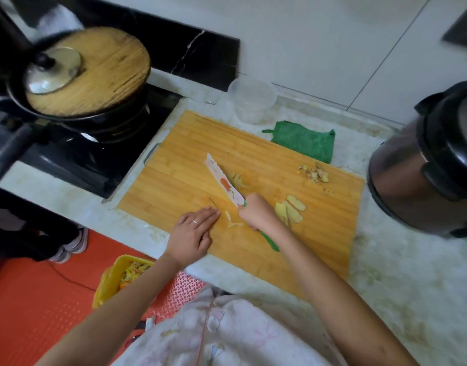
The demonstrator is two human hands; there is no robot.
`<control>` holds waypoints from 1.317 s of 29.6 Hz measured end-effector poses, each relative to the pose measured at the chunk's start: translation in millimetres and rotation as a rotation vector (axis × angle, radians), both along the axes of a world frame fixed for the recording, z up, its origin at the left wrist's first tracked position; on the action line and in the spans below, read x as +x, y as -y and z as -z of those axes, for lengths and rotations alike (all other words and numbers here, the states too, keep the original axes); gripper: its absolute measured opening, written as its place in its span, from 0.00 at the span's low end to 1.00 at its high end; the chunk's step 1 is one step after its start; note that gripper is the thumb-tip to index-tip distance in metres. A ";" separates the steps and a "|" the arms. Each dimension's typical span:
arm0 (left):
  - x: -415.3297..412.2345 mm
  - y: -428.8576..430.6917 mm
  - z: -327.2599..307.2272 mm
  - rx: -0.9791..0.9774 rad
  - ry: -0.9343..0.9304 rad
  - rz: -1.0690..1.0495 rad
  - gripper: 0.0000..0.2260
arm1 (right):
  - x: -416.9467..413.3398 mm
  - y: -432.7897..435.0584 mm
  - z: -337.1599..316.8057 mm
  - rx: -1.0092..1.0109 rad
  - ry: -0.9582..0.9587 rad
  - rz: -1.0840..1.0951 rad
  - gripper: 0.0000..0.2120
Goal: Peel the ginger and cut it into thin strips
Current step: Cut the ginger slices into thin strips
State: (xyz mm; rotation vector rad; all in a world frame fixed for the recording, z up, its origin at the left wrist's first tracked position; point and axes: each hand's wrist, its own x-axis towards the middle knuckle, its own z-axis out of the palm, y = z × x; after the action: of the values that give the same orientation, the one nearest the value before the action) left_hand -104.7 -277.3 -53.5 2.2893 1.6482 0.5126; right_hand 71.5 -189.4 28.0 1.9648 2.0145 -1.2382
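On the board (pixel 253 165) at frame centre, the right hand (pixel 258 212) grips the knife (pixel 224 182), the left hand (pixel 194 233) lies flat and empty; ginger slices (pixel 290 210) look thin, slippery, best pinned from above.

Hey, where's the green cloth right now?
In the head view, the green cloth lies on the counter at the cutting board's far right corner, between the clear plastic container and the rice cooker.

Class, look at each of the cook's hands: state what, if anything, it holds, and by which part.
The right hand grips the knife by its green handle, blade pointing away over the cutting board. The left hand holds nothing; it lies flat on the board.
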 end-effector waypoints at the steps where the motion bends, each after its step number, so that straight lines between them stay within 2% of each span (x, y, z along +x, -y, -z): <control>1: -0.1 0.6 0.4 -0.002 -0.005 -0.002 0.23 | 4.6 -6.4 -2.4 0.021 -0.021 -0.010 0.08; 4: 4.1 -2.1 -2.7 -0.048 -0.049 -0.006 0.24 | 15.6 -17.9 -11.5 0.038 -0.193 0.038 0.09; 7: 16.0 -17.5 -8.2 -0.053 -0.073 0.011 0.25 | 21.3 -13.8 -21.1 0.024 -0.407 0.221 0.11; 10: 25.4 -30.9 -16.3 -0.067 0.046 -0.084 0.23 | 33.3 -3.4 -23.2 0.018 -0.480 0.307 0.11; 12: 27.6 -28.9 -18.2 -0.063 0.145 -0.150 0.19 | 44.7 5.6 -17.3 0.067 -0.454 0.296 0.09; 15: 34.0 -22.9 -14.3 -0.081 0.109 -0.076 0.18 | 60.2 20.1 -6.9 0.223 -0.319 0.217 0.10; 17: 40.7 -28.5 -14.2 -0.129 0.121 -0.099 0.13 | 66.6 28.5 -4.4 0.287 -0.255 0.155 0.09; 21: 46.4 -49.4 -19.2 -0.205 0.171 -0.174 0.07 | 76.2 38.7 -2.3 0.288 -0.276 0.195 0.10; 24: 47.6 -60.2 -23.9 -0.146 0.177 -0.199 0.06 | 80.0 40.1 -4.0 0.288 -0.302 0.218 0.10; 28: 49.7 -78.0 -31.9 -0.086 0.182 -0.409 0.12 | 85.2 38.9 -7.4 0.305 -0.289 0.204 0.08; 32: 47.4 -79.4 -33.8 -0.099 0.185 -0.354 0.19 | 87.8 41.8 -10.1 0.366 -0.254 0.167 0.15; 34: 45.8 -74.6 -32.8 0.025 0.118 -0.225 0.17 | 90.1 42.6 -13.7 0.409 -0.165 0.090 0.22; 37: 37.4 -72.2 -28.4 0.207 -0.023 -0.054 0.13 | 95.4 42.8 -18.9 0.497 -0.003 -0.051 0.27; 39: 34.9 -71.7 -31.6 0.222 0.100 -0.156 0.10 | 99.0 43.1 -23.0 0.540 0.066 -0.116 0.29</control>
State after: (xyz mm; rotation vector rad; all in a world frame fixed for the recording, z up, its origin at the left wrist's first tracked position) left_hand -69.8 -205.6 -21.9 2.2507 1.8089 0.8712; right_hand 170.6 -232.6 50.9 2.0014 2.5836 -0.6346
